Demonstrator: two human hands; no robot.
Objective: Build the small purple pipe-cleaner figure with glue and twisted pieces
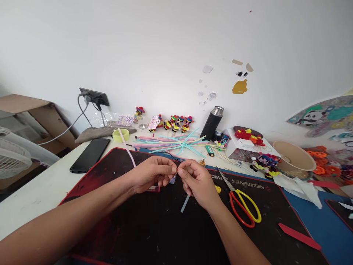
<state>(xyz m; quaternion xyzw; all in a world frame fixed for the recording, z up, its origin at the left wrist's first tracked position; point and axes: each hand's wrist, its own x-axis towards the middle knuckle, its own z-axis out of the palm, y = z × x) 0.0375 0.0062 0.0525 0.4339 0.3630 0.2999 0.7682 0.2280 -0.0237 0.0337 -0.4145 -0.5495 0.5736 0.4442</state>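
Observation:
My left hand [156, 172] and my right hand [198, 180] meet over the black mat, thumb and forefinger of each pinched together. A tiny reddish bit shows where the fingertips meet, too small to name. From behind my left wrist a pale pink pipe cleaner [127, 151] slants up to the left; I cannot tell whether the hand holds it. Below my right hand sticks out a pale, translucent strip [184, 204], its upper end hidden by the fingers. Scissors [239, 200] with one red and one yellow handle lie part-open right of my right hand.
Pipe cleaners [171, 142] lie in a loose pile behind the mat [143, 228]. A phone [90, 155], a yellow tape roll [120, 135], a black flask [211, 123], several small fuzzy dolls [179, 124] and a white box [249, 147] stand around. A red strip [299, 236] lies front right.

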